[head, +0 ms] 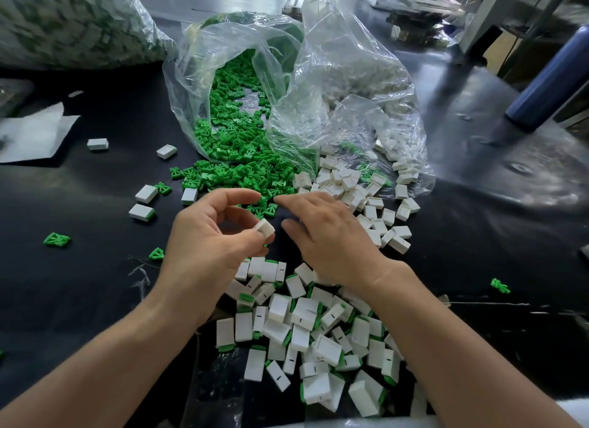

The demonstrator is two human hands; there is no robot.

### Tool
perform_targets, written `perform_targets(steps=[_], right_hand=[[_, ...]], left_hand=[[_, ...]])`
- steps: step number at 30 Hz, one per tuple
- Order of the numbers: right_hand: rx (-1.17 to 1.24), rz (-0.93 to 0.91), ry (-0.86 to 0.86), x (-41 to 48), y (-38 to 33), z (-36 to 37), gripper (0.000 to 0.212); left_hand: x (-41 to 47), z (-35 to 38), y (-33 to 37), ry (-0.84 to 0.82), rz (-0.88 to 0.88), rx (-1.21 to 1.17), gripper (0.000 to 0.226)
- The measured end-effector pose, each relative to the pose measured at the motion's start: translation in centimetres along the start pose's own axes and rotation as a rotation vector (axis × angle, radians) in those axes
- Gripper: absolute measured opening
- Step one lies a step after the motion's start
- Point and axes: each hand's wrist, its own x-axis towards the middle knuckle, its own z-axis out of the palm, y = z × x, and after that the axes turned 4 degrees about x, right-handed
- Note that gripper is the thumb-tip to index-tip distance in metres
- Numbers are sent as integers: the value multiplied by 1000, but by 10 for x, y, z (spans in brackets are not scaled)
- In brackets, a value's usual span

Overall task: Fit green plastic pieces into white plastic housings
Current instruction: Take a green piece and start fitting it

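The left hand pinches a white housing between thumb and fingertips. The right hand hovers palm-down with its fingers loosely straight. Green pieces lie heaped at twelve o'clock and fitted housings at six on the counter.

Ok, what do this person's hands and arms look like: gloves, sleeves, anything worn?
The left hand and right hand are bare, no gloves. No ring, watch or bracelet shows. The left forearm and right forearm are bare too, with no sleeve visible up to the frame's bottom edge.
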Motion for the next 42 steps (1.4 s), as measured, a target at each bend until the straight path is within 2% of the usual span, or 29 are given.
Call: perform_targets(steps=[5,7,13,21,25,29,33,42], right_hand=[[-44,-51,-206,5,0,7,49],[-51,-41,-229,5,1,8,48],[-115,-68,-3,2,2,4,37],[-39,-37,33,2,2,3,23],[125,4,149,-2,2,-6,21],[497,101,268,-9,0,-13,15],[699,76,270,-12,-6,-13,23],[640,14,241,-15,-11,-12,17]], left_hand=[[0,0,1,-2,13,10,35],[0,1,1,-5,6,8,35],[0,0,1,-3,-12,4,34],[0,0,1,-38,-19,33,29],[-1,1,2,-40,-24,11,29],[-1,2,2,-45,-36,-22,29],[0,1,1,-49,-51,-29,32],[-1,2,2,-59,-56,7,28]])
